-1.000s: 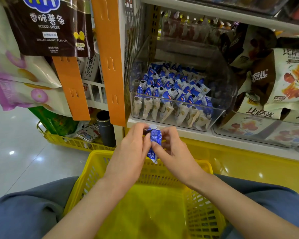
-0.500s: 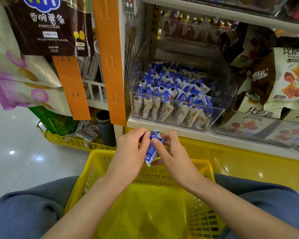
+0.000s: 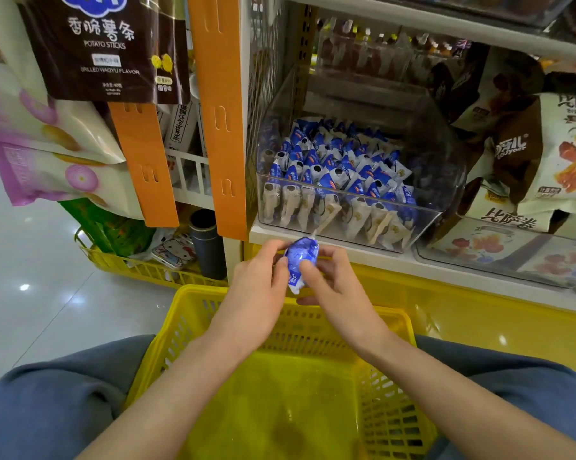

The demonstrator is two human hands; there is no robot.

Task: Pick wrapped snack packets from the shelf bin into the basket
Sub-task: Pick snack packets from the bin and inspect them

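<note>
Both hands meet just above the far rim of the yellow basket, pinching 1 blue-and-white snack packet between them. The left hand grips the packet's left edge with thumb and fingers closed on it; the right hand grips the right edge the same way. The packet hangs tilted, its lower tip just over the basket's far rim rather than over the middle. The basket's floor looks bare, though glare on the yellow plastic makes that hard to confirm.

Beyond the basket and higher, the clear shelf bin is well stocked with matching packets standing in rows.

The main risk, as I judge it, is the drop point: let go here and the packet could strike the basket's far rim and fall outside, onto the floor between basket and shelf. Drawing it nearer, over the basket's middle, before releasing would avoid that. A second risk is the 2-handed pinch itself: pulling the edges apart could tear the thin wrapper. The basket also appears to sit between the person's knees, so a shift of the legs could tip it.
</note>
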